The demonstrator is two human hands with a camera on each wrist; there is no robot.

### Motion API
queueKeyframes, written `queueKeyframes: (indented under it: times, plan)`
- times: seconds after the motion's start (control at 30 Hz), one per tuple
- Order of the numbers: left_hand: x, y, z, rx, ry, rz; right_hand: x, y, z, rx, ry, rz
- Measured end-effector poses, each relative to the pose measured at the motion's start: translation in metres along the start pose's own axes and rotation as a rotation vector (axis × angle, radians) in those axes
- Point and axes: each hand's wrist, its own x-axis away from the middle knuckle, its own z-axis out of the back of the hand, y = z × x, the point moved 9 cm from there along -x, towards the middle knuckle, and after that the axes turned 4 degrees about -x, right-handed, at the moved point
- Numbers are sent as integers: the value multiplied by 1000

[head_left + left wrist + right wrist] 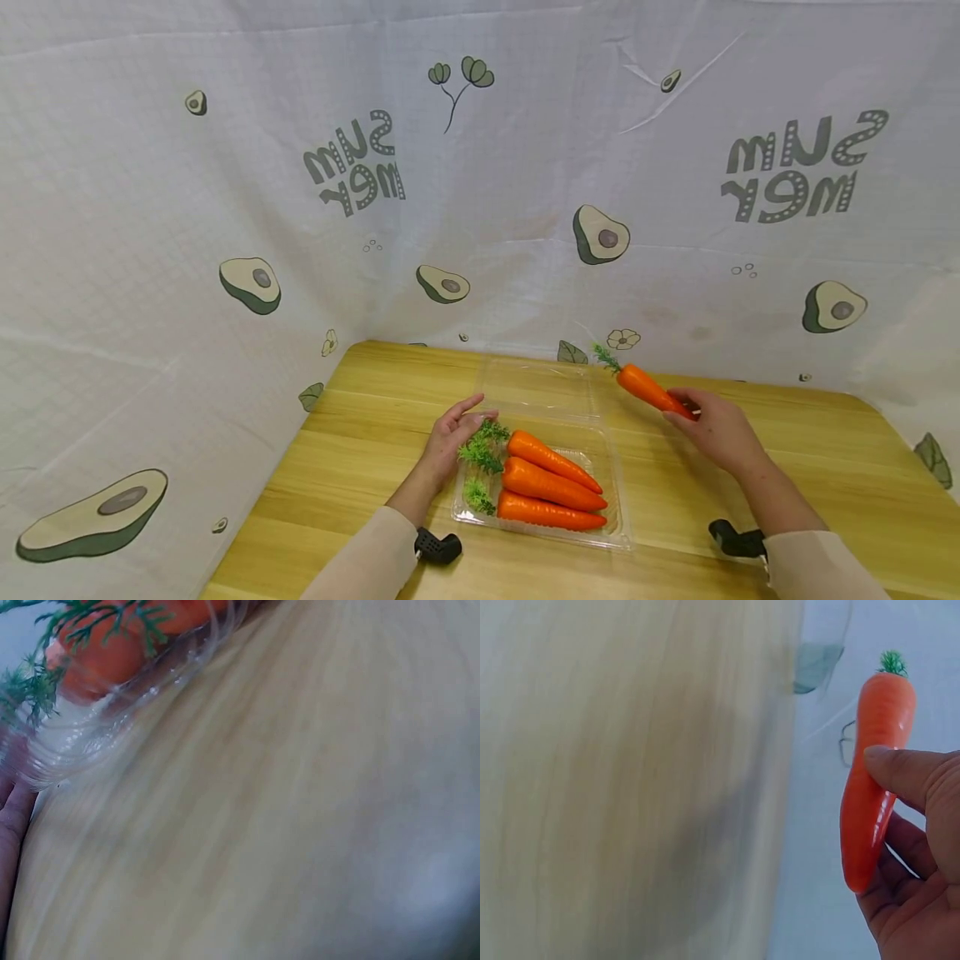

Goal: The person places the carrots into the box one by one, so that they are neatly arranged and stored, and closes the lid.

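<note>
- the right hand (pixel 716 429) pinches an orange carrot (pixel 647 389) by its narrow end, thumb on one side, fingers on the other.
- this held carrot is up off the bench (pixel 337 467), right of the clear lid (pixel 536 387), green top pointing up and left.
- the left hand (pixel 450 433), fingers loosely extended, is at the left side of the clear tray (pixel 619 500).
- three more carrots (pixel 555 485) lie side by side in the tray, leafy tops leftward, tips rightward.
- the lid is open, behind the tray.
- an avocado-print cloth (pixel 525 167) hangs behind.
</note>
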Motion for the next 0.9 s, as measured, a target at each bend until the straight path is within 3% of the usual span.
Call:
queueKeyframes:
  times: [0.2, 0.9]
  plan:
    - [0, -1, 0, 1, -1, 10, 5, -22, 1, -22, 3, 13]
    - [0, 2, -1, 11, -14, -10, 24, -94, 4, 10, 52, 236]
